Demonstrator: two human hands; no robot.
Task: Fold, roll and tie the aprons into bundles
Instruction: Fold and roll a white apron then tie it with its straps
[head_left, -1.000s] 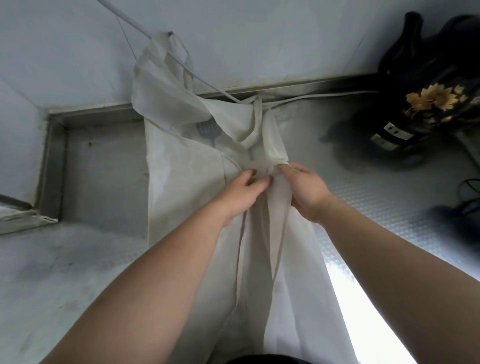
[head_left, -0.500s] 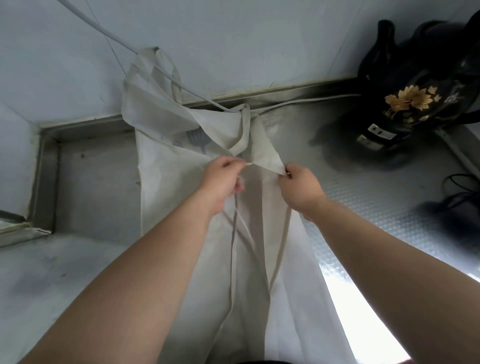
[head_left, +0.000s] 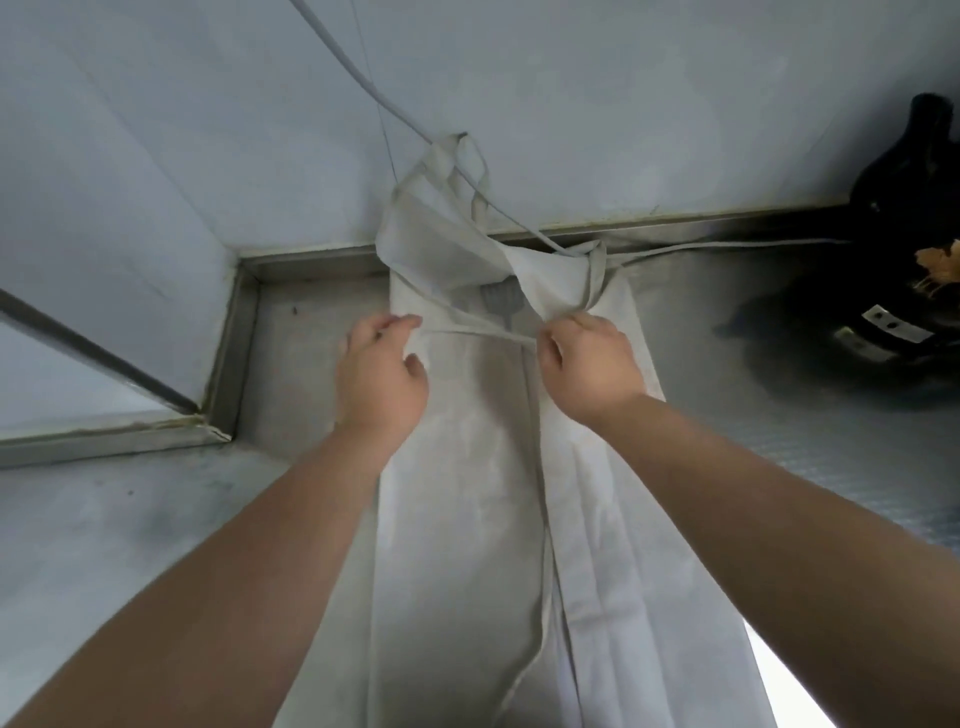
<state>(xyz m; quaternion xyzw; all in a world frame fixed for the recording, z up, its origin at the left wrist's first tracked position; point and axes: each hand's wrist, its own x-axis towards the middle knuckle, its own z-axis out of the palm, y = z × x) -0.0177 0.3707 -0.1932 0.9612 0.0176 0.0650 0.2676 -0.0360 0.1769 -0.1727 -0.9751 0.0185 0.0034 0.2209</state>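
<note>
A white apron (head_left: 467, 519) lies folded into a long strip on the steel counter (head_left: 779, 415), its bib and neck loop (head_left: 457, 161) propped against the back wall. My left hand (head_left: 382, 379) is at the apron's left edge, fingers curled on the fabric where a thin strap (head_left: 483, 332) begins. My right hand (head_left: 592, 364) pinches that strap and a fold of cloth near the apron's right side. The strap runs taut between both hands. A second strap (head_left: 545, 545) trails down the apron's middle toward me.
A black appliance with a flower pattern (head_left: 909, 249) stands at the back right. A grey cable (head_left: 363, 78) hangs down the wall (head_left: 623, 104) and crosses the bib. Another apron strap (head_left: 727, 244) runs right along the back rim. A raised ledge (head_left: 104, 441) borders the left.
My hands have moved apart from the apron's middle. The left one went to the left edge, the right one stayed right, and the strap is now stretched across between them.
</note>
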